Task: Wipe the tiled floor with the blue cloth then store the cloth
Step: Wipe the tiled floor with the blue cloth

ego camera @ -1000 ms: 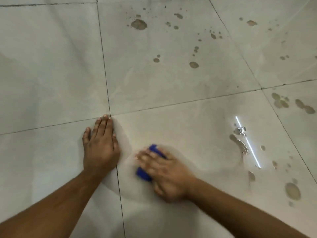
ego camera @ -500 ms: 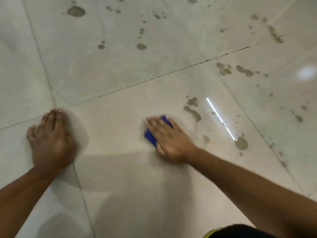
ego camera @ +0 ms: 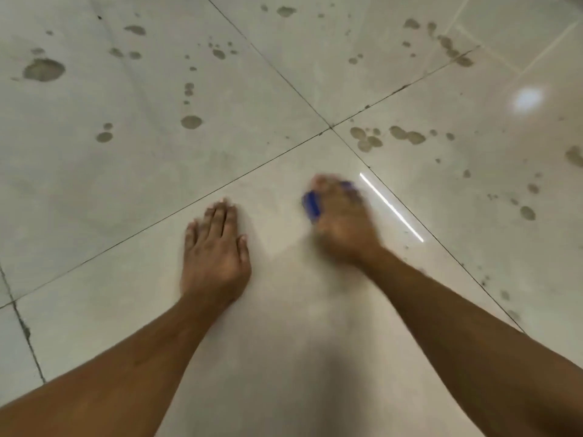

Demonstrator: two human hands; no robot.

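Head view: right hand [ego camera: 342,228] presses blue cloth [ego camera: 311,205], orientation blurred.

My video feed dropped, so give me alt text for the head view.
The right hand, blurred, presses a blue cloth onto the pale tiled floor. The left hand lies flat beside it; dark spots remain on tiles beyond.

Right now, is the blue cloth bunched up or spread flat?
Bunched. The blue cloth shows only as a small wad poking out beneath the right hand, which is blurred.
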